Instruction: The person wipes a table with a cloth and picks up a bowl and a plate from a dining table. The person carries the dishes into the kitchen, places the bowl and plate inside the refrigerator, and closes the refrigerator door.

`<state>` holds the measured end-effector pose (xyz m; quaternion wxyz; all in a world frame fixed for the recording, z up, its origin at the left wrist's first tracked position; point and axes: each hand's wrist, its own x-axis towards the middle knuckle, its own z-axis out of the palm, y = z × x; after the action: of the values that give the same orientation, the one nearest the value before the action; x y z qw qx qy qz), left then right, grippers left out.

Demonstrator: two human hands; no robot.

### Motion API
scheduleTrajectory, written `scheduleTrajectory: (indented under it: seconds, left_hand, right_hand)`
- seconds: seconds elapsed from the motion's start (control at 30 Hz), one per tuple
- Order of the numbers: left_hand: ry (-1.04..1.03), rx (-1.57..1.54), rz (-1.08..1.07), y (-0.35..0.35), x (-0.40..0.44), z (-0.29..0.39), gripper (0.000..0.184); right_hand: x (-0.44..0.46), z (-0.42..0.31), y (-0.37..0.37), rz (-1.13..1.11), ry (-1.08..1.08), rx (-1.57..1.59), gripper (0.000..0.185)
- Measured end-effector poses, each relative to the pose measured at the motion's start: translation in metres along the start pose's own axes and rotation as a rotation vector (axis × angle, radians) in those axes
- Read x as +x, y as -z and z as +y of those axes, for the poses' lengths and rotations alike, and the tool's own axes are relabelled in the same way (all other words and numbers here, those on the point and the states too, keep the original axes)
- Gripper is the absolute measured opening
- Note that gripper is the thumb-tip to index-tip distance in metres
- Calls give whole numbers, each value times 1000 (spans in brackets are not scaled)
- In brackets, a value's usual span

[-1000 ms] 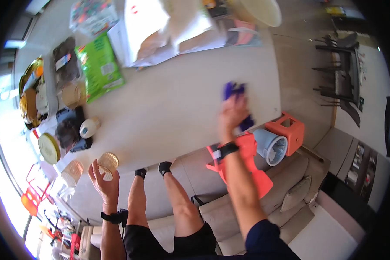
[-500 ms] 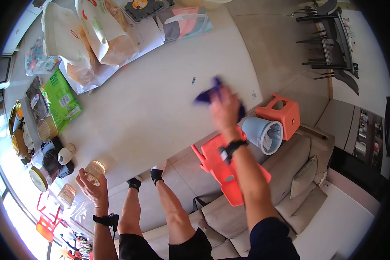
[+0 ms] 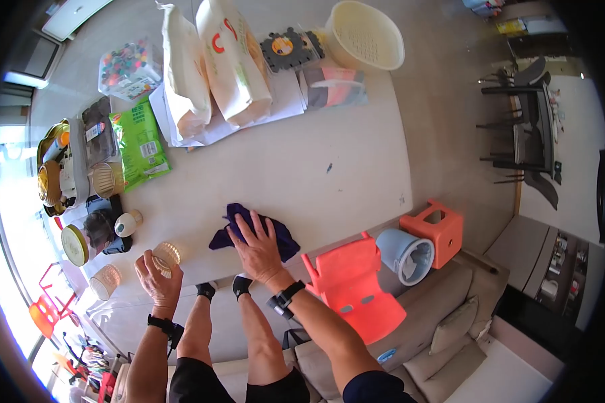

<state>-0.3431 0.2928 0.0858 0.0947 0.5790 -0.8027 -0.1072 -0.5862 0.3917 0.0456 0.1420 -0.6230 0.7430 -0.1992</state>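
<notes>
My right hand (image 3: 259, 254) lies flat on a dark purple cloth (image 3: 284, 240), its fingers stretched out and spread, pressing it on the white table (image 3: 269, 161). At the table's near edge, my left hand (image 3: 160, 282) is closed around a ribbed clear glass (image 3: 167, 255). A second ribbed glass (image 3: 105, 282) stands just left of that hand. Beyond it are a small white-topped jar (image 3: 127, 223) and a larger jar with a yellowish lid (image 3: 75, 245). Small dark marks show on the tabletop to the right of the cloth.
Paper bags (image 3: 232, 67), a green packet (image 3: 140, 144), a tub of coloured pieces (image 3: 128, 70) and a cream basket (image 3: 366, 37) stand along the far side. Near the right edge are a red chair (image 3: 356, 285), a blue bin (image 3: 400, 252) and an orange stool (image 3: 444, 232).
My right hand and the purple cloth have moved left across the table, closer to my body. My left hand stays at the glass. The camera view has shifted.
</notes>
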Motion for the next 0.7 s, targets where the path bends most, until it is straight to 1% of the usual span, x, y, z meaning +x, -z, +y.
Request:
scheduleTrajectory:
  seconds: [0.07, 0.1, 0.13, 0.17, 0.2, 0.23, 0.27, 0.33, 0.4, 0.47, 0.53, 0.57, 0.63, 0.67, 0.7]
  left_hand:
    - [7, 0, -7, -1, 2, 2, 66]
    - [-1, -12, 4, -2, 3, 2, 65]
    - [-8, -20, 10, -3, 1, 1, 64]
    - [0, -14, 16, -5, 1, 0, 63]
    - [13, -6, 13, -5, 1, 0, 63]
    - [14, -20, 1, -2, 2, 2, 64]
    - [11, -34, -8, 1, 4, 3, 64]
    - [12, -31, 4, 0, 5, 0, 64]
    - [33, -35, 17, -2, 2, 1, 64]
    - [-10, -73, 14, 2, 6, 1, 64]
    - [40, -103, 5, 6, 7, 1, 63]
    - [39, -96, 24, 7, 8, 0, 62]
    - [78, -98, 1, 6, 8, -1, 62]
    - [89, -119, -22, 6, 8, -1, 63]
    - [95, -117, -23, 7, 8, -1, 63]
  right_hand:
    - [20, 38, 17, -64, 192, -40, 36]
    - [37, 59, 37, -56, 198, -138, 33]
    - [56, 91, 47, 5, 144, -243, 30]
    - [76, 126, 63, -55, -171, -143, 31]
    - [91, 152, 83, -16, -324, -304, 37]
    - [97, 194, 85, 259, -230, -465, 39]
    - [101, 235, 80, 364, -361, -603, 42]
    - [122, 267, 88, 390, -598, -654, 44]
    - [131, 271, 86, 410, -714, -655, 45]
    - [129, 278, 79, 457, -675, -588, 44]
    - [136, 232, 70, 345, -869, -585, 41]
    - [134, 211, 54, 326, -842, -562, 41]
    - [124, 168, 25, 359, -622, -658, 40]
    - [122, 140, 9, 362, -528, -654, 40]
    - [129, 97, 3, 317, -495, -646, 39]
